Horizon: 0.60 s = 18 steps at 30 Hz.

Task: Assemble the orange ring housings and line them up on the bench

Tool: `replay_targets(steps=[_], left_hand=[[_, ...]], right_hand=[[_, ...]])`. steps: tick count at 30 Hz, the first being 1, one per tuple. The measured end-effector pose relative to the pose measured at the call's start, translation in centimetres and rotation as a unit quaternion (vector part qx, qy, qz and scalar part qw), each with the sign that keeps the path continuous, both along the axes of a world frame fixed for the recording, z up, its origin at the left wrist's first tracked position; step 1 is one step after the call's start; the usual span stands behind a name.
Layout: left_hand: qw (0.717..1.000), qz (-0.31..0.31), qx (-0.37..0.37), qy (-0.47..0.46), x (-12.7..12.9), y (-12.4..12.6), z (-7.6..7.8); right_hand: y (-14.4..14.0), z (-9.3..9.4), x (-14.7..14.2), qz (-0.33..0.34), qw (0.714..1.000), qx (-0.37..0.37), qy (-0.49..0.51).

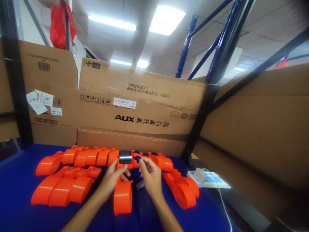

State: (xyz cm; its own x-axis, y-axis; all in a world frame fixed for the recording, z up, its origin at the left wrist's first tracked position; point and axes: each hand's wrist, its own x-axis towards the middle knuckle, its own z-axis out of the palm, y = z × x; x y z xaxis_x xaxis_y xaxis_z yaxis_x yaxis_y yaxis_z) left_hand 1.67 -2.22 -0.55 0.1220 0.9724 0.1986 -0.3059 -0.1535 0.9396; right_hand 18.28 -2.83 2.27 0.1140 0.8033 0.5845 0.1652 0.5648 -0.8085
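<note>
My left hand (pixel 114 175) is closed around the edge of an orange plastic piece (pixel 129 166), which partly shows behind the fingers. A dark-framed part with a shiny, ribbed silver face (pixel 125 158) sits just above my left thumb. Between thumb and fingers, my right hand (pixel 151 177) pinches a small dark blue pointed piece (pixel 137 158), its tip towards the silver part. Below my left hand, a loop-shaped orange plastic piece (pixel 122 198) lies on the blue table surface (pixel 96 216). Whether the silver part is joined to the held orange piece, I cannot tell.
Several orange loops (pixel 90 157) form a back row, some with dark blue parts. More orange loops lie front left (pixel 61 190) and right (pixel 184 193). A power strip (pixel 212 180) with a white cable stands right. Cardboard (pixel 135 135) walls the back beside a dark post (pixel 199 122).
</note>
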Motion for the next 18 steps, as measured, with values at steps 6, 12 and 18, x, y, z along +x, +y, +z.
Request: replay_targets(steps=[6,12,18], left_hand=[[1.000,0.001,-0.006,-0.028,0.0,-0.3,0.4],[0.999,0.005,-0.012,-0.051,0.0,-0.3,0.5],[0.999,0.000,0.000,-0.039,0.2,-0.5,0.6]], right_hand=[[-0.3,-0.4,-0.1,-0.015,0.987,0.079,-0.138],[-0.1,-0.5,0.6,-0.039,0.956,0.147,-0.251],[-0.1,-0.4,1.2,-0.034,0.949,0.154,-0.274]])
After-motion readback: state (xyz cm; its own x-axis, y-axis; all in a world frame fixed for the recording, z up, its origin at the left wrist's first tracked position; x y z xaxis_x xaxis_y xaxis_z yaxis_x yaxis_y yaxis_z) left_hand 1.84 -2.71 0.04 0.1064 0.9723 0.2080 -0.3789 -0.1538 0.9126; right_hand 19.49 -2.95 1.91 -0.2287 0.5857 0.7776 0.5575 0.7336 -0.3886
